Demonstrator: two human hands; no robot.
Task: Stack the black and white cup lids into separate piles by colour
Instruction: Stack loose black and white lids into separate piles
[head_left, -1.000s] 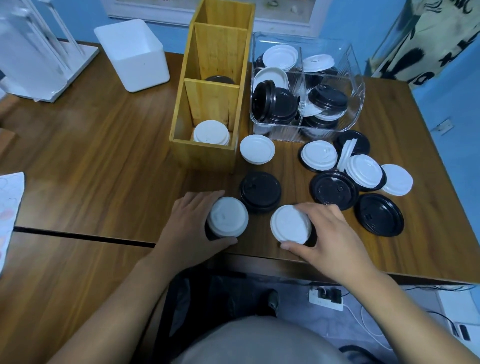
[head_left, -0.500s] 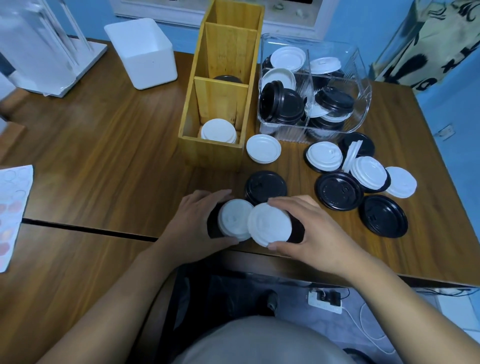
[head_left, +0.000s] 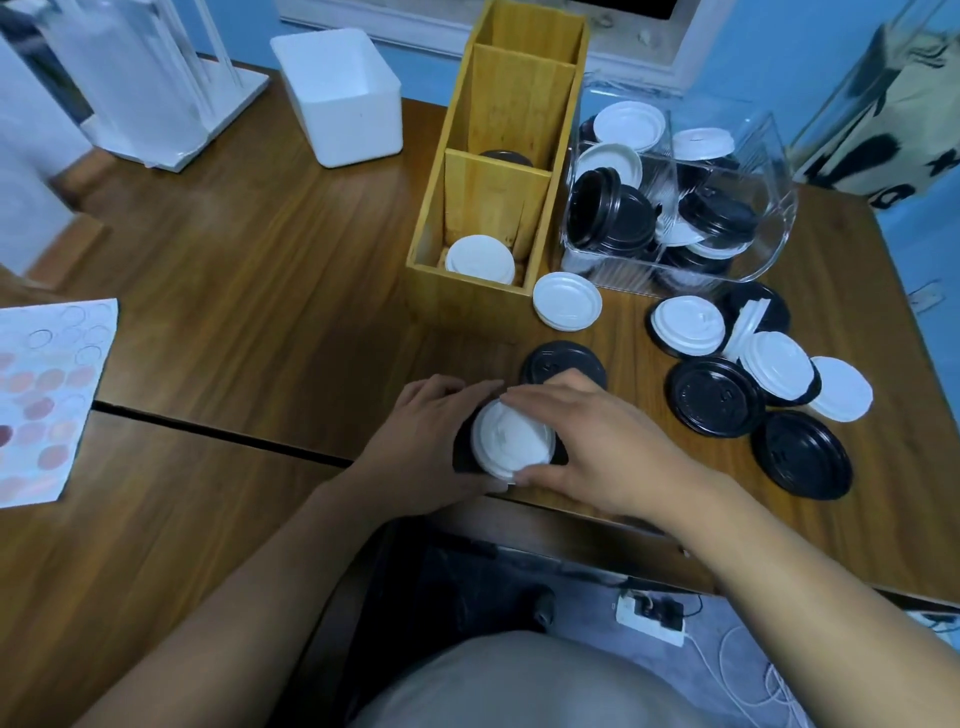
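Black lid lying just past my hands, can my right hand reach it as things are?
Probably yes: the black lid lies flat just beyond the right hand, with nothing on it, though that hand is busy gripping the white lids.

Home workroom: wooden desk (head_left: 249, 249), blue wall (head_left: 769, 67), power strip (head_left: 649, 616) underneath.
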